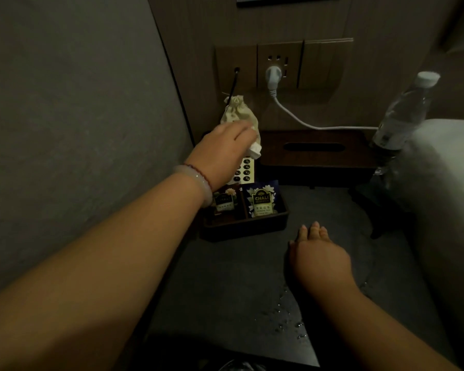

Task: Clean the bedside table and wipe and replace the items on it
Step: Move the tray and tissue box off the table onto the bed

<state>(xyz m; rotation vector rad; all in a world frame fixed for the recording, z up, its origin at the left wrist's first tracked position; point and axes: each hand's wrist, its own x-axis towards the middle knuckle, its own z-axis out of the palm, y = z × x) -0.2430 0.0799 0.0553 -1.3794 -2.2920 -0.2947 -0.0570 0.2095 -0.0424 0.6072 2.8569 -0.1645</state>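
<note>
Dim, brownish light throughout; source not in view. Table top (239, 277) near black, detail lost in shadow. Droplets (284, 314) near its front edge catch faint glints. Left hand (225, 151) and the white cloth (255, 150) it grips are smeared by motion blur. Bottle (402, 113) at right edge soft, leaning with wide-angle stretch.

1. Left hand (223, 148): fingers smeared by motion blur. A white wad (255, 151) pokes out below them. The grip is impossible to read, and cloth or tissue, can't say.
2. Drawstring pouch (235, 109): lower half hidden behind that hand.
3. Dotted card (245, 170) and the left tea sachet (225, 201): both partly covered by the wrist, and the sachet print is too dim to read.
4. Water bottle (405, 113): base hidden behind the white bedding (445, 170), label too small.
5. Top edge slices a dark frame (287, 0); bottom edge cuts a dark shape (239, 366), unidentifiable.
</note>
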